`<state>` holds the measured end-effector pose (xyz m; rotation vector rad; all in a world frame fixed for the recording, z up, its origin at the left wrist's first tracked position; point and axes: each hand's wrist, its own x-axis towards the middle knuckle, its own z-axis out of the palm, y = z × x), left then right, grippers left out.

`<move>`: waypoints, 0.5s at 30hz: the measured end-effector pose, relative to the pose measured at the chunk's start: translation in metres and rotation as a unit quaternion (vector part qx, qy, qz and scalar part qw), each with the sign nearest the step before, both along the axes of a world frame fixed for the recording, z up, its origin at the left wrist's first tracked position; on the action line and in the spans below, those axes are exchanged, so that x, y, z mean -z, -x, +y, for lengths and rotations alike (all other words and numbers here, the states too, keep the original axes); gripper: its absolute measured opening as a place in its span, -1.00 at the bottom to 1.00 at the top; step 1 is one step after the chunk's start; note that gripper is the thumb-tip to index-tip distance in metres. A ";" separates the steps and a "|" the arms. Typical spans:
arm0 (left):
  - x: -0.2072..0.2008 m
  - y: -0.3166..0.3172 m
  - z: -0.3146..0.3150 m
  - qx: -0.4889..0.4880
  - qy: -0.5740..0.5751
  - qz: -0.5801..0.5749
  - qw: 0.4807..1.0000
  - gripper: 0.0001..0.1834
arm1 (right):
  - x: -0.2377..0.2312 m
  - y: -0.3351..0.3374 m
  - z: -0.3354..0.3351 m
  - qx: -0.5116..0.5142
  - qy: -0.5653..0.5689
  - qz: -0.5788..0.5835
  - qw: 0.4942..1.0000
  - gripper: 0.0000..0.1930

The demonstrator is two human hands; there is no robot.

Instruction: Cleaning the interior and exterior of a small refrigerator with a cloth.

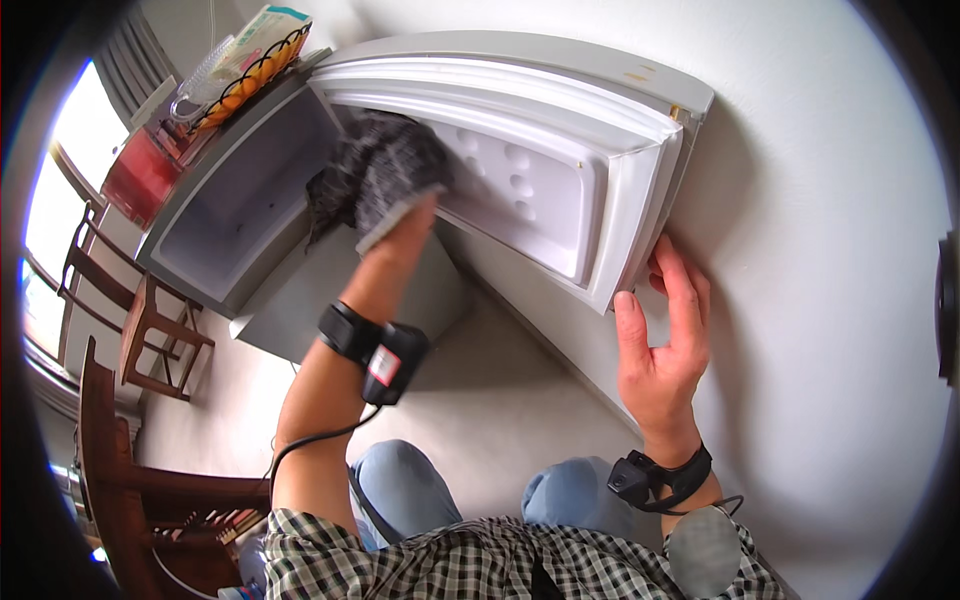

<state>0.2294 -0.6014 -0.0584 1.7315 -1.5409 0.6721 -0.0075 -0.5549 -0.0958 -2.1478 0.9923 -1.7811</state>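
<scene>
A small grey refrigerator [230, 215] stands at the left with its upper door [625, 190] swung wide, the white inner liner facing me. My left hand [408, 228] reaches to the hinge side of that door with a dark grey patterned cloth [395, 165]. The cloth covers the fingers and lies against the liner, slightly blurred. At the door's free lower corner, my right hand [668, 320] grips the edge, thumb on the near side and fingers partly hidden behind it.
A wire basket [255, 80] with packages and a red container [145, 175] sit on top of the refrigerator. A white wall [810, 300] rises close behind the door at right. At left are a wooden chair [150, 320] and dark wooden furniture [105, 450].
</scene>
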 end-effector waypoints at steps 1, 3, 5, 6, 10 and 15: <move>0.014 0.004 0.009 0.040 -0.001 -0.048 0.998 -0.70 | -0.002 -0.001 0.001 -0.007 0.006 -0.013 1.000 -0.60; 0.039 0.028 0.026 -0.032 -0.049 -0.279 0.959 -0.66 | -0.002 -0.002 0.000 -0.012 0.005 -0.017 1.000 -0.61; 0.070 0.052 0.060 -0.117 -0.078 -0.466 0.873 -0.62 | -0.006 -0.006 0.005 -0.032 -0.014 -0.039 0.999 -0.61; 0.095 0.052 0.071 -0.086 -0.055 -0.482 0.870 -0.61 | -0.007 -0.010 0.007 -0.045 -0.014 -0.041 0.998 -0.61; 0.112 0.129 0.078 0.365 -0.245 0.466 0.768 -0.59 | 0.009 -0.001 0.002 -0.033 -0.015 -0.027 0.999 -0.55; 0.148 0.083 0.040 0.422 -0.049 0.335 0.841 -0.61 | 0.011 -0.005 0.005 -0.025 -0.006 -0.023 0.999 -0.55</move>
